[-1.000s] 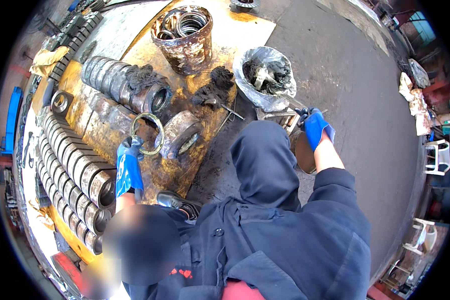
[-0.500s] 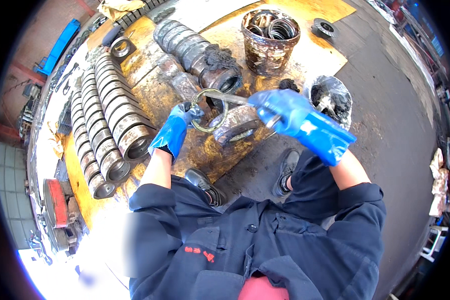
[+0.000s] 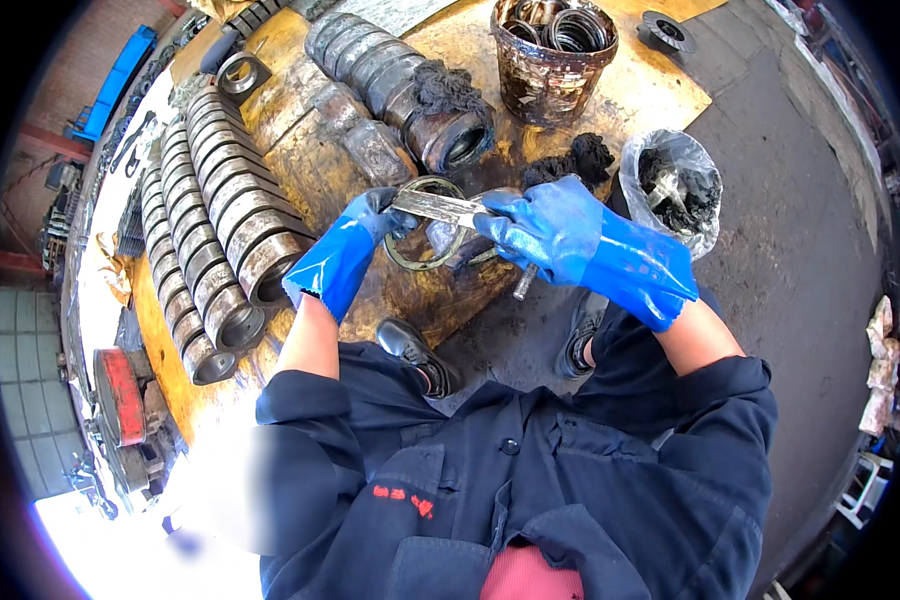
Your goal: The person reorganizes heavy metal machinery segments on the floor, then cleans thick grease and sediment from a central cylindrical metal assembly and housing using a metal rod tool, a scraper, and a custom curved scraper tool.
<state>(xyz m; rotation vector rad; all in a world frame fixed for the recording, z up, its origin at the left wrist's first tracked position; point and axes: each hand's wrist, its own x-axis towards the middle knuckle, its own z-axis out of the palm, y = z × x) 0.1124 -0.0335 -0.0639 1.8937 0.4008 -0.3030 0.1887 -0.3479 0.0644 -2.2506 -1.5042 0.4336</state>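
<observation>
Head view: a thin metal ring is held up above a stained yellow board, in front of the person. The left hand, in a blue glove with dark fingertips, has its fingers clamped on the ring's left side. The right hand, also gloved in blue, has its fingers closed around a flat metal tool, whose blade crosses the ring's upper part and ends by the left fingers; whether blade and ring touch, I cannot tell. A metal rod end sticks out below the right hand.

Beyond the ring lies a row of thick dark collars, with a black rag on its near end. Farther off stands a grimy bucket full of rings. Right of it sits a container lined with clear plastic, with dark material inside. Left of the hands, rows of metal cylinders lie side by side.
</observation>
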